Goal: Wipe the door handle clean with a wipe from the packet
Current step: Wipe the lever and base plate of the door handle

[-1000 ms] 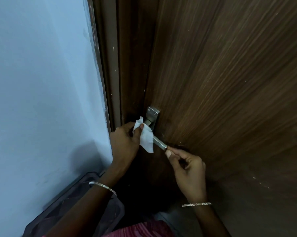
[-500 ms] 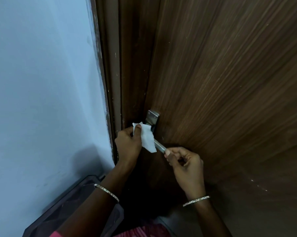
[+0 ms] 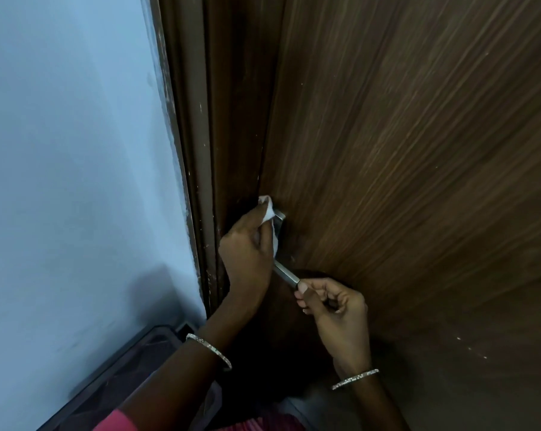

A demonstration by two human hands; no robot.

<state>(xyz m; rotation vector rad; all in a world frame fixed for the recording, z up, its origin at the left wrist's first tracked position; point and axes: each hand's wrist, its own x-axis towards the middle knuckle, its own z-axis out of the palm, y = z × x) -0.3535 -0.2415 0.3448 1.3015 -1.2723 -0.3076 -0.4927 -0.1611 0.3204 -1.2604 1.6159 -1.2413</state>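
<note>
Left hand [image 3: 247, 250]: the fingers are curled round a bunched white wipe [image 3: 268, 209] and press it against the top of the metal plate [image 3: 280, 216] where the door handle [image 3: 287, 275] joins the door [image 3: 418, 150]. Part of the wipe trails down under the palm, over the inner stretch of the lever.

Right hand [image 3: 333, 306]: the thumb and curled fingers pinch the free end of the lever and steady it. Only a short bare length of metal shows between the two hands.

We judge the step in hand to be the wiping of the plate and the root of the lever. To do it well, we keep the right hand's pinch firm so that the lever does not swing. We then draw the wrapped wipe along the whole bar and work it round the underside and the plate's edges. Last, we shift the right hand so that the pinched tip is wiped too.

The door frame [image 3: 200, 150] stands just beside the left hand, and the pale wall [image 3: 76, 150] lies beyond it. The packet is not in view.
</note>
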